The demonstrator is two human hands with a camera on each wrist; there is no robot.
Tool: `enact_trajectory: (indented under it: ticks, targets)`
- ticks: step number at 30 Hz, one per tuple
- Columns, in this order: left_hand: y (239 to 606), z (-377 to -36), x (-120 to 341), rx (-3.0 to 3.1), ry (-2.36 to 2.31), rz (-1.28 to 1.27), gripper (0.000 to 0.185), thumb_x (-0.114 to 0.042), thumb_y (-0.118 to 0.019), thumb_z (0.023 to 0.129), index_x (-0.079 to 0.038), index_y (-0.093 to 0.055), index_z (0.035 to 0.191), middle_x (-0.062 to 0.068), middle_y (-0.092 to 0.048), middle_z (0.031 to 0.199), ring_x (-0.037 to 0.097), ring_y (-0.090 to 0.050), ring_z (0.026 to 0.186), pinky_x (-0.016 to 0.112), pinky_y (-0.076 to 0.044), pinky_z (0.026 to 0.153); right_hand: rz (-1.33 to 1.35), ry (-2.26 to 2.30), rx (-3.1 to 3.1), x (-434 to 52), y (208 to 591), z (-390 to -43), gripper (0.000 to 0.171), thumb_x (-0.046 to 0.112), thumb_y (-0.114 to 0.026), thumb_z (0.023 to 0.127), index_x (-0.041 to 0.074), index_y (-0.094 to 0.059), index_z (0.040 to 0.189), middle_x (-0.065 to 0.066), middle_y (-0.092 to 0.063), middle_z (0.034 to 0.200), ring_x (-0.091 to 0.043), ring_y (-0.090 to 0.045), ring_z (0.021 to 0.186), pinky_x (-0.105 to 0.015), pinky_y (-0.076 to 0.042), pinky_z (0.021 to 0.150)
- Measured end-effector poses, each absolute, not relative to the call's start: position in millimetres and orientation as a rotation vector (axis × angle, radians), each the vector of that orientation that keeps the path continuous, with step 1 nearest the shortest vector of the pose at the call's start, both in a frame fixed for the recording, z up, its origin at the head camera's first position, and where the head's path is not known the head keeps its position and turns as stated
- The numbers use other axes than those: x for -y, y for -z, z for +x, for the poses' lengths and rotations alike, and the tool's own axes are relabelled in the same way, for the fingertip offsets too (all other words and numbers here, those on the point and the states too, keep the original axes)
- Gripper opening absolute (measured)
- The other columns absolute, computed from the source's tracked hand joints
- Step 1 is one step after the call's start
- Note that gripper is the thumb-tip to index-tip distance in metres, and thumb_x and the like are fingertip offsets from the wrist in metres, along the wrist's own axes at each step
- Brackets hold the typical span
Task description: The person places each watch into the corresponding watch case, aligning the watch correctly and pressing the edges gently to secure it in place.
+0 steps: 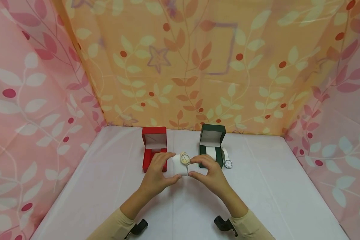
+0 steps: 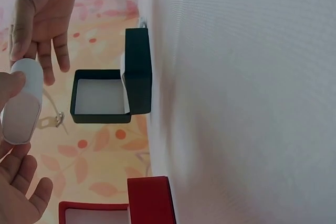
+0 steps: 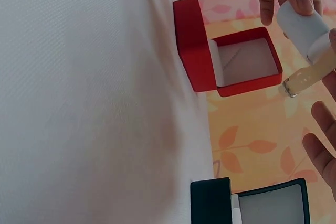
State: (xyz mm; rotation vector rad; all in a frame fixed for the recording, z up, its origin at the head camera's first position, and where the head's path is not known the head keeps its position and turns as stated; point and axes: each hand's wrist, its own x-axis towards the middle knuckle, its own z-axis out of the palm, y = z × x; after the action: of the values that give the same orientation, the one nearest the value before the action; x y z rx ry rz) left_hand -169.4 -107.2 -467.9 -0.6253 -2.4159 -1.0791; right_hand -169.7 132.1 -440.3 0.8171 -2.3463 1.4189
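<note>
My left hand (image 1: 155, 176) grips a white watch cushion (image 1: 178, 165) between thumb and fingers, held up above the table. At the cushion's right end, my right hand (image 1: 212, 171) pinches a wristwatch (image 1: 185, 159) with a round, gold-toned face and a pale strap. One strap end (image 3: 307, 78) hangs free with its buckle in the right wrist view. In the left wrist view the cushion (image 2: 22, 116) shows its flat oval end, and the right thumb lies at its far end.
Behind the left hand stands an open red watch box (image 1: 154, 135). An open dark green box (image 1: 213, 130), with a white cushion (image 1: 211, 152) inside, is behind the right hand. A white watch (image 1: 228, 162) lies against its right side. Patterned cloth walls (image 1: 180, 66) enclose the white table (image 1: 258, 186).
</note>
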Motion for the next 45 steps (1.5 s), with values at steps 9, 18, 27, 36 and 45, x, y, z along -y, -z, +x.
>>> enact_trajectory:
  ticks: [9, 18, 27, 36, 45]
  targets:
    - [468, -169, 107, 2.406, 1.076, -0.604, 0.079, -0.032, -0.094, 0.073, -0.025, -0.055, 0.142, -0.009, -0.060, 0.135, 0.008, -0.047, 0.127, 0.037, -0.056, 0.097, 0.850, -1.374, 2.351, -135, 460, -180, 0.042, 0.021, -0.092, 0.076, 0.025, -0.072, 0.112, 0.011, -0.069, 0.117, -0.014, -0.060, 0.115, -0.034, -0.053, 0.095]
    - [467, -169, 107, 2.390, 1.079, -0.613, 0.079, -0.031, -0.094, 0.074, -0.023, -0.056, 0.142, -0.007, -0.060, 0.136, 0.010, -0.048, 0.127, 0.039, -0.056, 0.097, 0.863, -1.333, 2.289, -131, 460, -179, 0.035, 0.022, -0.090, 0.078, 0.023, -0.072, 0.108, 0.008, -0.071, 0.111, -0.014, -0.063, 0.109, -0.041, -0.055, 0.088]
    - [469, -168, 105, 2.386, 1.105, -0.605, 0.081, -0.029, -0.094, 0.074, -0.024, -0.054, 0.144, -0.007, -0.059, 0.138, 0.011, -0.048, 0.128, 0.039, -0.056, 0.098, 0.845, -1.327, 2.258, -128, 462, -179, 0.035, 0.005, -0.091, 0.073, 0.011, -0.072, 0.101, -0.002, -0.073, 0.104, -0.019, -0.064, 0.104, -0.035, -0.054, 0.088]
    - [467, -168, 106, 2.444, 1.138, -0.619, 0.085, -0.032, -0.093, 0.075, -0.026, -0.049, 0.148, -0.007, -0.055, 0.143, 0.012, -0.045, 0.132, 0.041, -0.056, 0.099, 0.880, -1.346, 2.199, -123, 435, -164, 0.030, -0.003, -0.088, 0.075, 0.003, -0.072, 0.099, -0.008, -0.072, 0.102, -0.024, -0.065, 0.101, -0.031, -0.053, 0.088]
    - [463, -169, 110, 2.440, 1.071, -0.644, 0.086, -0.030, -0.094, 0.074, -0.020, -0.050, 0.147, -0.003, -0.056, 0.142, 0.017, -0.046, 0.132, 0.044, -0.056, 0.098, 0.861, -1.373, 2.201, -122, 437, -163, 0.027, -0.003, -0.087, 0.076, 0.004, -0.071, 0.097, -0.007, -0.072, 0.101, -0.022, -0.064, 0.102, -0.025, -0.051, 0.088]
